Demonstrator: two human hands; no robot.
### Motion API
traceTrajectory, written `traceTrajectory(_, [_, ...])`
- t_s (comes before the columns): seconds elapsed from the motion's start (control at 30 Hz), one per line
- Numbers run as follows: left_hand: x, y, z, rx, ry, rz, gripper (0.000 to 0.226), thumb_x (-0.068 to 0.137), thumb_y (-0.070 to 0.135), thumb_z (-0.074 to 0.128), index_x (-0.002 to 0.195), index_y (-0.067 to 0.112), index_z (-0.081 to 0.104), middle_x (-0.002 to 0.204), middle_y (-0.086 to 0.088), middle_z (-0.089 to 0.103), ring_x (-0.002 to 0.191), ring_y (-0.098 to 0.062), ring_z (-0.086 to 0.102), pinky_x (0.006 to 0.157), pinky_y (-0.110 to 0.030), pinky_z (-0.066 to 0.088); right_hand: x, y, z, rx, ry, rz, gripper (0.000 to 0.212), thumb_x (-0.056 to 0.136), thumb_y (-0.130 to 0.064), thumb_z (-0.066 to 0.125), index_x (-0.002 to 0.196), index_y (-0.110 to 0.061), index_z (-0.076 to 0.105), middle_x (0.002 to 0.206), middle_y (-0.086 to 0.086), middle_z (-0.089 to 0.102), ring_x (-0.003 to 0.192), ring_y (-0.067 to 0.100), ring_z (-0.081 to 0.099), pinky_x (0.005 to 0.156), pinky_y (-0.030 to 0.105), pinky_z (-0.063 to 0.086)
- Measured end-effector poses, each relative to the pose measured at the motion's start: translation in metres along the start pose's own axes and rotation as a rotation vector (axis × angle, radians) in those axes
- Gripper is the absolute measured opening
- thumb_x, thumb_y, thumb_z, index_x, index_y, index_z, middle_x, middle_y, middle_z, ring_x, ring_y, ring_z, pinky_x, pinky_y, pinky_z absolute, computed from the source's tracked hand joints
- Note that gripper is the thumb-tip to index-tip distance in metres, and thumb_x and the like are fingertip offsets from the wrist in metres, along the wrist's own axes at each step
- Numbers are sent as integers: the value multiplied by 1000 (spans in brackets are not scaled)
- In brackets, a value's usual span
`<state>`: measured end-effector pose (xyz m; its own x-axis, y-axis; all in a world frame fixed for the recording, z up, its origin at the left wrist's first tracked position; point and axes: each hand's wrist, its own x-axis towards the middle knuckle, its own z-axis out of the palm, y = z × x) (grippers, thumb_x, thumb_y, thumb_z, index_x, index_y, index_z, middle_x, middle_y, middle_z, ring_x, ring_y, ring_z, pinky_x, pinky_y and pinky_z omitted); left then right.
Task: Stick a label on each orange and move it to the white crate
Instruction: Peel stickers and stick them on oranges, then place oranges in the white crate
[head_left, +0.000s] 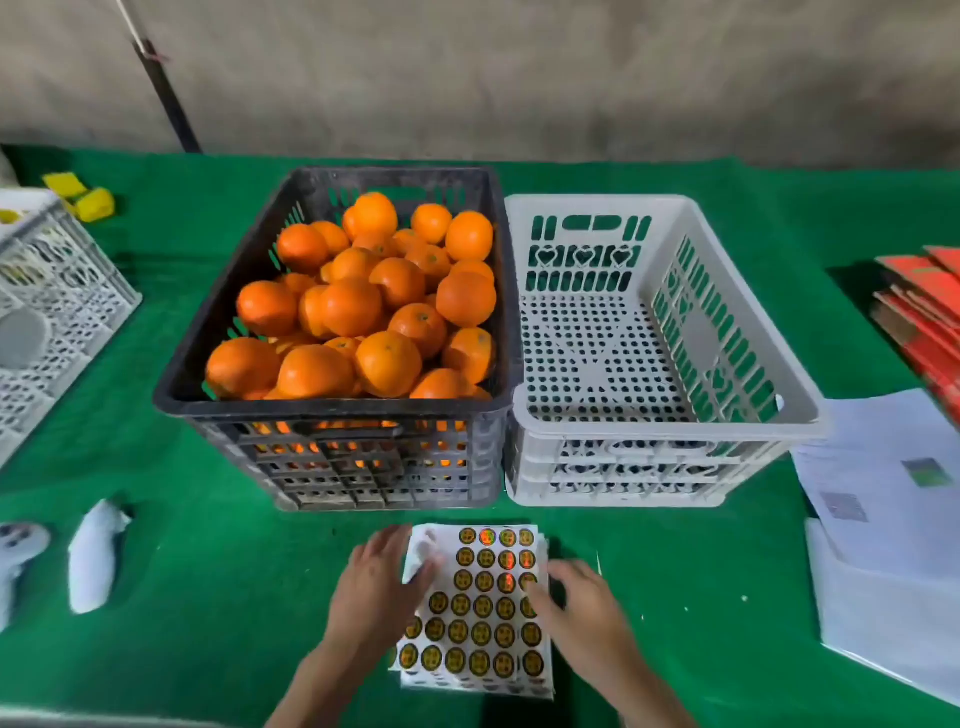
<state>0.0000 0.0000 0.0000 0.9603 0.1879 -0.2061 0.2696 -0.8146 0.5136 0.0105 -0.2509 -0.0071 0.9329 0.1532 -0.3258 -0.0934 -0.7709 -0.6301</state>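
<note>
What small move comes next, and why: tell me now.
Probably peel one label off the sheet with the right hand while the left hand holds it flat: both hands are on the sheet, and the white crate has no oranges yet.

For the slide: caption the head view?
Left hand and right hand at the label sheet, in front of a black crate of oranges and an empty white crate.

White crate (670, 423) open above; black crate (332, 410) flanks it.

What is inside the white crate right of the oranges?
Nothing shows inside the white crate, only its bare perforated floor. Its near rim covers the closest strip of floor.
</note>
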Motion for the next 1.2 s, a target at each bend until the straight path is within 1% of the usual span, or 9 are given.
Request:
traceTrajectory(0.13, [15,5,22,218,-251,-70,92,86,79,37,158,29,9,165,-3,12,148,-29,18,117,-45,23,28,-17,21,-266,-12,-23,90,80,-80,37,153,-31,23,155,-5,21,143,20,17,116,38,20])
traceTrajectory(0.27, [24,-2,37,195,-190,-67,83,83,73,43,154,36,23,165,0,12,151,-24,9,119,-46,15,39,-4,28,-315,25,11,87,78,-83,37,153,-43,21,160,-3,13,145,23,8,116,43,12])
traceTrajectory(0.37, [25,4,34,207,-119,23,62,86,64,47,143,39,46,165,5,12,152,-18,0,121,-42,7,37,-8,26,-350,101,-42,62,86,-73,44,142,-47,42,157,-6,22,145,22,13,114,42,14])
traceTrajectory(0.43, [22,11,26,113,-94,58,42,91,54,52,129,38,59,156,7,36,146,-19,24,117,-37,22,35,-12,24,-310,138,-42,47,88,-65,51,132,-48,53,154,-11,29,144,19,17,113,40,18])
traceTrajectory(0.57, [3,38,-17,-349,-222,96,9,92,41,57,99,44,62,92,20,68,88,-3,63,82,-33,53,27,-35,6,91,121,-5,70,84,-53,69,144,-39,36,142,-18,43,136,7,36,113,31,30])
traceTrajectory(0.73, [-14,64,-101,-678,-299,272,25,92,37,62,112,50,56,117,16,68,106,-5,66,88,-39,55,2,-86,-51,690,-84,-136,33,88,-19,73,115,-36,65,108,-7,74,104,14,69,82,21,55])
traceTrajectory(0.93, [14,110,-217,-740,-188,489,42,84,42,72,123,43,54,117,2,69,91,-25,74,63,-37,61,8,-176,-151,640,-106,-416,15,92,-25,66,102,-35,70,107,-4,74,97,16,72,82,33,59])
traceTrajectory(1.07, [63,141,-265,-747,-71,469,17,78,41,75,78,27,67,85,0,74,77,-16,70,65,-29,55,44,-223,-195,494,-165,-496,17,97,-16,61,110,-23,68,108,-3,75,98,18,72,87,39,58])
traceTrajectory(1.2, [112,159,-296,-464,-192,500,21,92,31,67,95,12,73,94,-3,77,86,-20,74,73,-33,59,92,-258,-221,344,-175,-497,15,96,-15,61,110,-12,67,105,4,75,94,21,73,84,40,58])
